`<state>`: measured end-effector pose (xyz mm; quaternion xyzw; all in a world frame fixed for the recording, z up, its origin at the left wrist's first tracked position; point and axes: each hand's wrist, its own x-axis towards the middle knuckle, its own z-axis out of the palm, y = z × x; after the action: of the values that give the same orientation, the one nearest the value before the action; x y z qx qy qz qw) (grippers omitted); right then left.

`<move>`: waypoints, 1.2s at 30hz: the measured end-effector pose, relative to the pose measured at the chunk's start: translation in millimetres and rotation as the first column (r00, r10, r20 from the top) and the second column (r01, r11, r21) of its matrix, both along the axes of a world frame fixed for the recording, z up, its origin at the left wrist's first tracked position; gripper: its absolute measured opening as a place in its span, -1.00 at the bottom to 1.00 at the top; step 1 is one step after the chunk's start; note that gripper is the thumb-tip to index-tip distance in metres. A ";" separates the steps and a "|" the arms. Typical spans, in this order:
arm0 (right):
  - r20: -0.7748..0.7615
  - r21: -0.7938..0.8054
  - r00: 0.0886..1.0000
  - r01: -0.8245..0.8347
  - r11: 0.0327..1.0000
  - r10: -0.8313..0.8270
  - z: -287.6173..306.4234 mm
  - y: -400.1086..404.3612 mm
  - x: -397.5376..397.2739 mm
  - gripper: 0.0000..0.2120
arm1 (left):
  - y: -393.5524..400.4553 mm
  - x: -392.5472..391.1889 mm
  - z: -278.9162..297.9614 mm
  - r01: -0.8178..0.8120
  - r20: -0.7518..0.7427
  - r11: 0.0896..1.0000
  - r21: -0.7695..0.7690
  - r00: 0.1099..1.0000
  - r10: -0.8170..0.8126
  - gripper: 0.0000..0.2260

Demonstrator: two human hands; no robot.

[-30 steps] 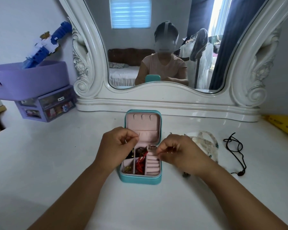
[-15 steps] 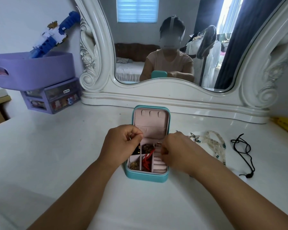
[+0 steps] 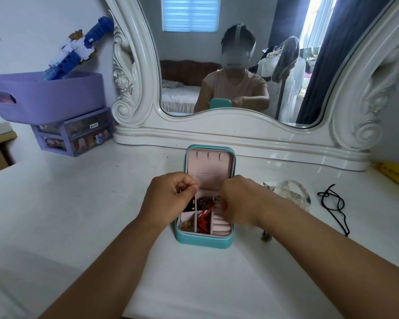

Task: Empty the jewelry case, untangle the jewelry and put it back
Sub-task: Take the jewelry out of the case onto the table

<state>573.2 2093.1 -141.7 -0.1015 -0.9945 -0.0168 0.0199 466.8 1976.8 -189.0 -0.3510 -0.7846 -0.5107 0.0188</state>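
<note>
The teal jewelry case (image 3: pixel 203 241) stands open on the white dresser, its pink lid (image 3: pixel 211 166) tilted back. Its compartments hold a red piece (image 3: pixel 203 221), a gold chain (image 3: pixel 186 226) and dark beads (image 3: pixel 203 202); pink ring rolls (image 3: pixel 220 225) fill the right side. My left hand (image 3: pixel 168 199) hovers over the case's upper left corner and pinches a thin chain between thumb and forefinger. My right hand (image 3: pixel 242 201) is curled over the upper right compartment, its fingertips on a small silver piece that is mostly hidden.
A pale beaded necklace (image 3: pixel 293 194), a black cord (image 3: pixel 334 203) and a small metal piece (image 3: pixel 266 237) lie right of the case. The mirror's white frame (image 3: pixel 240 137) stands behind. A purple basket (image 3: pixel 46 97) on a drawer unit (image 3: pixel 76 134) sits far left, a yellow object (image 3: pixel 396 173) far right.
My right hand has dropped from beside the case into its upper right compartment. The left hand keeps its pinch in nearly the same place.
</note>
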 end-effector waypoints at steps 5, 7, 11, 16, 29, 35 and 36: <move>-0.003 0.146 0.994 -0.104 0.984 0.106 -1.1 -8.0 2.5 -0.85 | -0.7 -1.5 0.2 0.000 -0.004 1.000 0.007 1.000 0.000 -0.88; -0.005 0.155 0.990 -0.140 0.978 0.143 -2.2 -5.3 1.5 -0.84 | -1.2 -0.6 1.8 0.019 0.006 0.999 0.028 1.000 -0.019 -0.91; -0.020 0.117 0.983 -0.181 0.977 0.184 -4.2 2.6 0.9 -0.81 | -3.7 5.3 3.5 0.202 0.020 0.979 0.009 0.979 -0.203 -0.81; -0.002 0.058 0.985 -0.169 0.984 0.170 -4.4 9.2 4.3 -0.80 | -4.4 1.4 -2.7 0.306 -0.067 0.939 -0.158 0.945 -0.319 -0.65; -0.334 -0.419 0.943 -0.142 0.897 -0.007 -3.8 33.6 29.9 -0.84 | -3.8 4.5 17.5 0.220 0.150 0.963 0.156 0.958 -0.243 -0.89; -0.421 -0.494 0.897 -0.102 0.863 -0.135 1.7 49.2 56.7 -0.77 | 2.3 11.0 40.7 0.206 0.160 0.934 0.292 0.952 -0.260 -0.85; -0.415 -0.514 0.895 -0.081 0.854 -0.165 1.8 53.4 62.1 -0.80 | 3.9 14.2 45.5 0.222 0.155 0.925 0.308 0.948 -0.279 -0.84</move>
<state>635.3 2146.4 -139.9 -0.1265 -0.9279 0.2750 0.2178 481.0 1980.7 -143.5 -0.3904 -0.6488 -0.6490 -0.0738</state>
